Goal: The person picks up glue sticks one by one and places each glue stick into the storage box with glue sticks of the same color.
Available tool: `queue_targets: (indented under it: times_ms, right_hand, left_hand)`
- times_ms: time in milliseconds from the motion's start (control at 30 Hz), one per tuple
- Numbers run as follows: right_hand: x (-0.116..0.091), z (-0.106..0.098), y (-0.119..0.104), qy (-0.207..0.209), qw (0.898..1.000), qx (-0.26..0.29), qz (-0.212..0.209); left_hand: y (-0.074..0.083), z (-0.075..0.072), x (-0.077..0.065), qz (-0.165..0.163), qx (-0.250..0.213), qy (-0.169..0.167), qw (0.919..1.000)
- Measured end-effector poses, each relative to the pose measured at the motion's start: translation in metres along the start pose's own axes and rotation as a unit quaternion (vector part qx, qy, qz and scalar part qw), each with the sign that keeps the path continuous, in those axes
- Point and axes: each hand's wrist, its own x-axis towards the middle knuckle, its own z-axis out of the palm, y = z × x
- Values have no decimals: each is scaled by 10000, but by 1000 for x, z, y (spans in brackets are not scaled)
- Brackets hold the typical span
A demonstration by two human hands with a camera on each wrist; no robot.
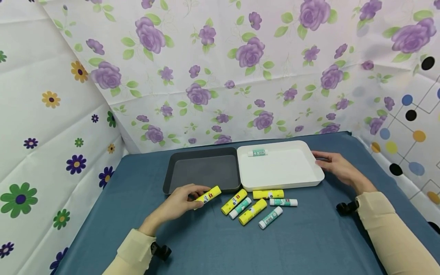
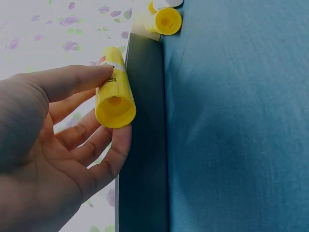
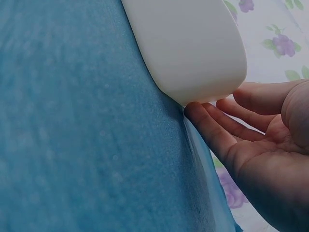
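Observation:
My left hand (image 1: pixel 180 202) pinches a yellow glue stick (image 1: pixel 209 195) between thumb and fingers, over the front left edge of a dark grey tray (image 1: pixel 206 172). In the left wrist view the hollow-looking end of that glue stick (image 2: pixel 116 104) faces the camera. My right hand (image 1: pixel 338 170) touches the right end of a white tray (image 1: pixel 278 168); in the right wrist view its fingertips (image 3: pixel 193 108) rest against the outer wall of the white tray (image 3: pixel 198 53). A green-and-white glue stick (image 1: pixel 258 152) lies inside the white tray, near its back left corner.
In front of the trays lie three yellow glue sticks (image 1: pixel 252 212) and three green-and-white glue sticks (image 1: pixel 270 217), loosely grouped. The two trays stand side by side on a blue cloth (image 1: pixel 213 244). Behind them hangs a flowered sheet (image 1: pixel 223 95).

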Motion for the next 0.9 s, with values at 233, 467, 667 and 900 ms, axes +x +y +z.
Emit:
queue_targets:
  times_ms: [233, 467, 667, 900]
  right_hand:
    - [1, 0, 3, -7, 10000, 43, 11]
    - [2, 0, 3, -2, 10000, 64, 35]
    - [1, -1, 3, -8, 10000, 27, 6]
    - [0, -1, 2, -7, 9999, 165, 30]
  left_hand:
    - [2, -5, 1, 14, -32, 101, 9999]
    - [0, -8, 4, 72, -1, 180, 9998]
    - [-1, -8, 6, 60, -67, 188, 9998]
    - [0, -8, 7, 51, -70, 187, 9998]
